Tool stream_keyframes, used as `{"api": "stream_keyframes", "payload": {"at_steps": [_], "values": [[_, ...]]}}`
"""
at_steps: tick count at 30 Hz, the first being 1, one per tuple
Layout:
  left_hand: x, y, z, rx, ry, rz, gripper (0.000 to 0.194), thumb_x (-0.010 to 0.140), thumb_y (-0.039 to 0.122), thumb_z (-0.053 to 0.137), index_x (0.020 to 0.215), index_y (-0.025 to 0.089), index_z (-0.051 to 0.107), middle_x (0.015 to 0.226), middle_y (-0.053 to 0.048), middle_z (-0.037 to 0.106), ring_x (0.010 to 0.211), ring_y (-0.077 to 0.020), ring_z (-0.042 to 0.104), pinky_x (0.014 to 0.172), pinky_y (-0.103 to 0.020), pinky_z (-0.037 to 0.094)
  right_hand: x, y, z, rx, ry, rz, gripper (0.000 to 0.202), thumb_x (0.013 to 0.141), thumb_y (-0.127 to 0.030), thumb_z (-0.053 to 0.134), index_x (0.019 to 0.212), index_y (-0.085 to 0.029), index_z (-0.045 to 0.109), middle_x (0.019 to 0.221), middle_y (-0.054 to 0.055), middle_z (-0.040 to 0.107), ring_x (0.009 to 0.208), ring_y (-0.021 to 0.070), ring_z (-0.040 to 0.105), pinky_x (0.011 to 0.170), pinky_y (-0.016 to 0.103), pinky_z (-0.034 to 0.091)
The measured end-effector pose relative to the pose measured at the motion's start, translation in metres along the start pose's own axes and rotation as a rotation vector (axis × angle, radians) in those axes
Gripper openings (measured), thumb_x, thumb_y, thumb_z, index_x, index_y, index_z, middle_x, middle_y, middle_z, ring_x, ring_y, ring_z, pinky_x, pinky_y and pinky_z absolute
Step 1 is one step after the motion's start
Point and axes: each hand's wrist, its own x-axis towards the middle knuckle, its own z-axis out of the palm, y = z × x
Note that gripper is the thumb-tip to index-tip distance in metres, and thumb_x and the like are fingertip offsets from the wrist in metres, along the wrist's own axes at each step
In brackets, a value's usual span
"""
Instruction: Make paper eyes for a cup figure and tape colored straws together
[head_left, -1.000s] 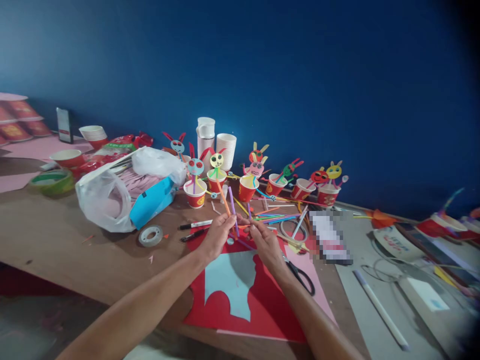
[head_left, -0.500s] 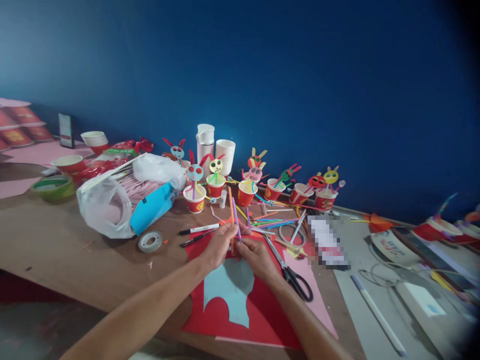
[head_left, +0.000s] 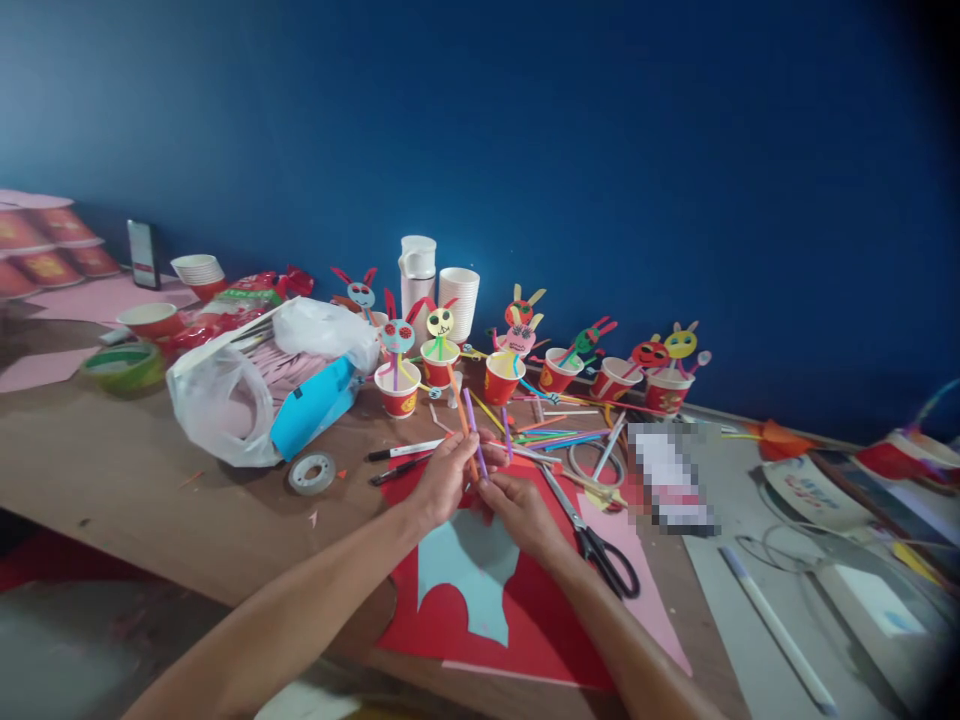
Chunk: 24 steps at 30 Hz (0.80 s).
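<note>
My left hand (head_left: 447, 478) is closed around an orange straw (head_left: 457, 395), which stands nearly upright. Beside that straw rises a purple straw (head_left: 470, 412), tilted slightly left. My right hand (head_left: 519, 508) pinches the purple straw near its lower end, close to my left fingertips. Both hands are over a red paper sheet (head_left: 551, 630) bearing a cut light-blue paper piece (head_left: 469, 575). Black-handled scissors (head_left: 600, 545) lie just right of my right hand. Loose coloured straws (head_left: 566, 437) are scattered behind the hands.
Red paper cups with rabbit-faced straw figures (head_left: 397, 385) line the wall, near a stack of white cups (head_left: 459, 305). Leftward are a plastic bag (head_left: 217, 420) of pink paper and a tape roll (head_left: 311, 473). A pixelated phone-like object (head_left: 667, 480) lies right.
The view has shifted slightly, so most things sit a little further right. Both hands stay together at the straws, and the orange straw now leans more to the left.
</note>
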Motion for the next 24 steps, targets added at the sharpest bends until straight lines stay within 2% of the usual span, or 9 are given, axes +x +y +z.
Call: {"api": "stream_keyframes", "payload": {"at_steps": [2, 6, 8, 13, 17, 21, 24], "values": [[0.000, 0.002, 0.000, -0.018, -0.014, -0.004, 0.025, 0.078, 0.034, 0.056, 0.093, 0.014, 0.054, 0.071, -0.006, 0.067, 0.062, -0.0180, 0.063, 0.049, -0.024, 0.045, 0.000, -0.001, -0.002, 0.025, -0.029, 0.002, 0.037, 0.085, -0.042, 0.045, 0.060, -0.017, 0.055, 0.054, -0.001, 0.054, 0.051, 0.0106, 0.050, 0.051, 0.022, 0.037], [-0.001, 0.010, 0.000, -0.030, -0.005, -0.011, 0.023, 0.079, 0.033, 0.055, 0.093, 0.014, 0.053, 0.068, -0.005, 0.066, 0.054, -0.0154, 0.061, 0.045, -0.022, 0.043, 0.000, 0.000, -0.005, 0.126, -0.135, -0.021, 0.021, 0.083, -0.037, 0.051, 0.083, -0.018, 0.059, 0.067, -0.001, 0.059, 0.058, 0.0111, 0.053, 0.056, 0.022, 0.040], [0.000, 0.012, -0.001, -0.043, 0.002, 0.001, 0.021, 0.079, 0.031, 0.055, 0.090, 0.014, 0.053, 0.066, -0.005, 0.065, 0.056, -0.0154, 0.061, 0.047, -0.022, 0.043, -0.001, 0.001, -0.005, 0.100, -0.126, -0.035, 0.018, 0.081, -0.034, 0.054, 0.086, -0.018, 0.059, 0.068, -0.001, 0.059, 0.060, 0.0116, 0.054, 0.059, 0.022, 0.041], [-0.001, 0.011, -0.001, -0.052, 0.002, -0.011, 0.018, 0.078, 0.028, 0.056, 0.087, 0.013, 0.052, 0.065, -0.006, 0.065, 0.065, -0.0184, 0.064, 0.055, -0.024, 0.046, -0.003, 0.003, -0.004, -0.242, 0.012, -0.078, 0.017, 0.081, -0.033, 0.054, 0.079, -0.018, 0.062, 0.062, -0.001, 0.057, 0.056, 0.0120, 0.052, 0.053, 0.022, 0.038], [-0.003, 0.007, 0.001, -0.025, -0.021, -0.059, 0.019, 0.077, 0.030, 0.057, 0.084, 0.014, 0.051, 0.066, -0.007, 0.066, 0.067, -0.0202, 0.065, 0.054, -0.025, 0.046, -0.004, 0.004, -0.006, -0.486, 0.074, -0.157, 0.026, 0.082, -0.037, 0.052, 0.065, -0.019, 0.059, 0.056, -0.001, 0.052, 0.052, 0.0121, 0.047, 0.049, 0.023, 0.033], [-0.005, 0.006, 0.005, -0.001, -0.071, -0.073, 0.020, 0.074, 0.030, 0.059, 0.081, 0.014, 0.050, 0.068, -0.008, 0.066, 0.068, -0.0205, 0.064, 0.052, -0.025, 0.045, -0.003, 0.005, -0.009, -0.598, 0.133, -0.202, 0.034, 0.082, -0.039, 0.051, 0.054, -0.019, 0.050, 0.050, -0.001, 0.047, 0.047, 0.0121, 0.041, 0.047, 0.024, 0.029], [-0.006, 0.007, 0.007, 0.011, -0.099, -0.072, 0.019, 0.074, 0.030, 0.060, 0.079, 0.014, 0.050, 0.070, -0.007, 0.066, 0.070, -0.0194, 0.064, 0.057, -0.026, 0.046, -0.002, 0.006, -0.009, -0.604, 0.137, -0.201, 0.035, 0.082, -0.038, 0.050, 0.053, -0.020, 0.049, 0.049, 0.000, 0.047, 0.046, 0.0121, 0.040, 0.046, 0.025, 0.027]]}}
